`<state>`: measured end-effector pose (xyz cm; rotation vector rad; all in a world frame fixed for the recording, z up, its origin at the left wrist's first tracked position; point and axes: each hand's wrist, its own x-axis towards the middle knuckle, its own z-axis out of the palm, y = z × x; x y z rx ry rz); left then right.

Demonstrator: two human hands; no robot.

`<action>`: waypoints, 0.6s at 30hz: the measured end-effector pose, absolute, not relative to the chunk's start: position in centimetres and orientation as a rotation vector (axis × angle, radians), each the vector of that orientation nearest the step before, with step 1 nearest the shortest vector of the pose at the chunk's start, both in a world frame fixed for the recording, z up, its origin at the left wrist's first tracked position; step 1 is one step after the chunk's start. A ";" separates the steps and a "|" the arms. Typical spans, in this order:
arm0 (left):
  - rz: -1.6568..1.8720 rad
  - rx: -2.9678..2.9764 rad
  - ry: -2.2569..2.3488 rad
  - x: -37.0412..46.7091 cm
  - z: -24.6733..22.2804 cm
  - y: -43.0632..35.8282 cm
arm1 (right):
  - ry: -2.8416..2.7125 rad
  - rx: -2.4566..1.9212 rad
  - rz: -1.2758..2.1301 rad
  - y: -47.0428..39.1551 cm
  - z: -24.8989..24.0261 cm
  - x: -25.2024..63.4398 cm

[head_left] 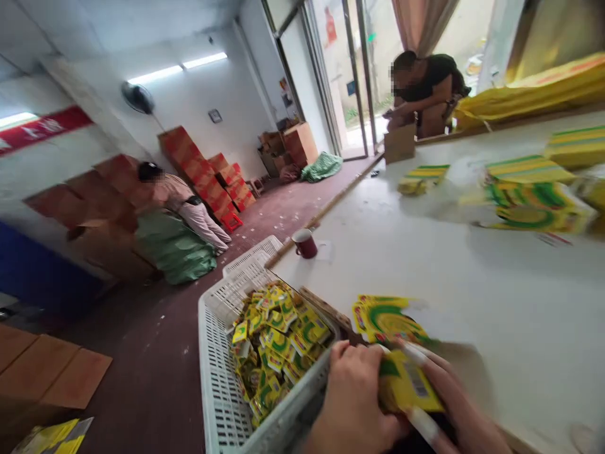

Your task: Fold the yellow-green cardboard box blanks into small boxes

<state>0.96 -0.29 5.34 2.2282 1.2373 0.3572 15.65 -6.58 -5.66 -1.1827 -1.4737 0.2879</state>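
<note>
A yellow and green box (411,381) with a barcode on its side is held between my two hands, low in front of me. My left hand (352,391) is closed at the box's left end, its fingers curled and partly hidden. On the other side, my right hand (460,403) grips the box with thumb and fingers; white coverings show on some fingertips. Just beyond my hands, a few flat yellow and green packs (387,315) lie on the white table (425,252). Left of my left hand stands a white plastic basket (215,353) holding many small yellow packets (276,340).
A maroon mug (305,244) stands near the table's left edge. Stacks of yellow packs (529,195) lie at the far right. One person (425,88) sits beyond the table; another (177,195) bends over a green sack (174,249) near stacked cartons (203,170).
</note>
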 end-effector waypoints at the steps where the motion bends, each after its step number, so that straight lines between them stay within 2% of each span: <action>1: 0.321 2.182 1.248 0.9 6.1 -0.5 | -1.457 -1.196 0.373 -7.0 -4.2 15.1; 6: 0.362 2.103 1.217 1.0 7.0 -0.3 | -1.286 -1.107 0.832 -6.9 -0.2 14.7; 12: 0.446 2.238 1.269 1.4 6.0 -0.1 | -1.212 -1.297 0.716 -6.2 0.0 13.7; 18: 0.495 2.126 1.302 -0.2 5.4 1.1 | -1.144 -1.218 0.865 -5.5 -0.5 14.3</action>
